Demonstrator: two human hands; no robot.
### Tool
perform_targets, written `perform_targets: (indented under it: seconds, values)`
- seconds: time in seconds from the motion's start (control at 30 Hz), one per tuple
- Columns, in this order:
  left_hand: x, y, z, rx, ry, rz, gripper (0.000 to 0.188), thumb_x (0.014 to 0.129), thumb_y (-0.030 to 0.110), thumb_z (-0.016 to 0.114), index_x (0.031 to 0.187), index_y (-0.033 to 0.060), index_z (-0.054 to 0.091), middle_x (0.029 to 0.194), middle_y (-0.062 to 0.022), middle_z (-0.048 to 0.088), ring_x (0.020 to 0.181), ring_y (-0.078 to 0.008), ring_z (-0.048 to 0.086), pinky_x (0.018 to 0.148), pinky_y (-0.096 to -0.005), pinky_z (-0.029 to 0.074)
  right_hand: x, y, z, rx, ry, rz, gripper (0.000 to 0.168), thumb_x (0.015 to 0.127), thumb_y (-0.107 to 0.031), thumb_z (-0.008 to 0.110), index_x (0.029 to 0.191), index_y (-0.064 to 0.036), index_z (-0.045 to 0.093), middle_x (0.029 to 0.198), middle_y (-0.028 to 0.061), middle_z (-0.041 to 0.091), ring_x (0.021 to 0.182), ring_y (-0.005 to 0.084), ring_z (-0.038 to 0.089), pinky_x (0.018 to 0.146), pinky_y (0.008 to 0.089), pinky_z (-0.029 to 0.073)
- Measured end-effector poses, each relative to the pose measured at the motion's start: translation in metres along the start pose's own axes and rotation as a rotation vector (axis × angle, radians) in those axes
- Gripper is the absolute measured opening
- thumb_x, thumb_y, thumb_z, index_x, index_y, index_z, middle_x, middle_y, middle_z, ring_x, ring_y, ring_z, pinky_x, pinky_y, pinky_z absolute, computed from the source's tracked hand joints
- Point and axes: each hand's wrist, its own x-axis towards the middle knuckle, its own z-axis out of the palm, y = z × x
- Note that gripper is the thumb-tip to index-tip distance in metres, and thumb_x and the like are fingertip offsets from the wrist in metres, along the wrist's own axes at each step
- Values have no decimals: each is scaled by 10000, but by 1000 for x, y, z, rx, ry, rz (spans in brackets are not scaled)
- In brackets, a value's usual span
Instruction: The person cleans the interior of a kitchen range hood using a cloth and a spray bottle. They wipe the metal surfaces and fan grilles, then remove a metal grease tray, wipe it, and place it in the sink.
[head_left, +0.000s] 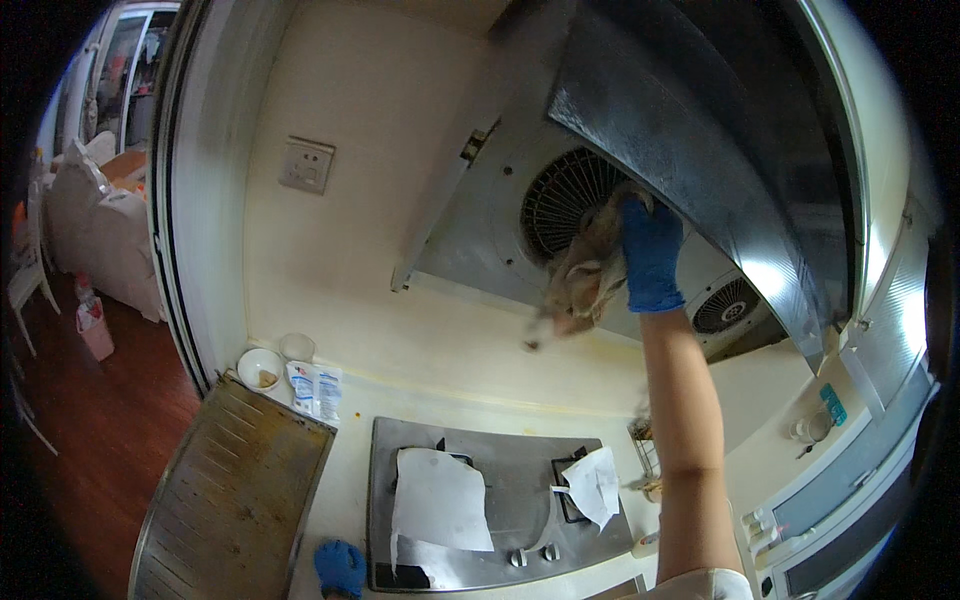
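Observation:
My right hand (652, 255), in a blue glove, grips a bunched, brownish rag (585, 289) against the round fan grille (566, 199) under the range hood (480, 232). The rag's lower end is blurred and hangs below the hood. Low in the view, my left hand (340, 568), also blue-gloved, is at the counter's front edge, between the soiled metal panel (240, 480) and the gas stove (517, 442). Nothing shows in it, though its fingers are partly curled. White sheets (442, 499) cover the burners.
A slanted dark hood panel (675, 180) hangs open close above my right hand. A second fan grille (724, 306) is to its right. A white bowl (260, 369) and a printed packet (315, 391) stand behind the metal panel. A wire rack (645, 450) stands right of the stove.

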Motion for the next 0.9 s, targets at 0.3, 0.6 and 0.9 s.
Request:
perform_targets:
  seconds: [0.3,0.6,0.9]
  values:
    - [3,10,-4,-77,20,-3,161,679,145,549,565,51,485,603,-142,480,645,-324,483,623,-417,372,16,55,-40,-56,31,212,285,784,-176,580,1012,-6,559,964,180,568,908,241,546,802,314,414]
    - [6,13,-9,-69,-13,-42,167,696,143,538,576,51,467,625,-142,459,655,-323,470,618,-427,356,-9,-15,-3,-380,-181,-112,440,744,-337,618,1043,-22,547,984,137,585,876,275,559,787,344,429]
    - [4,20,-12,-21,26,-49,144,707,138,534,601,61,474,660,-145,466,677,-322,470,648,-430,354,29,96,-62,-804,11,-373,346,856,-323,492,986,-10,562,948,118,585,847,228,548,737,334,431]
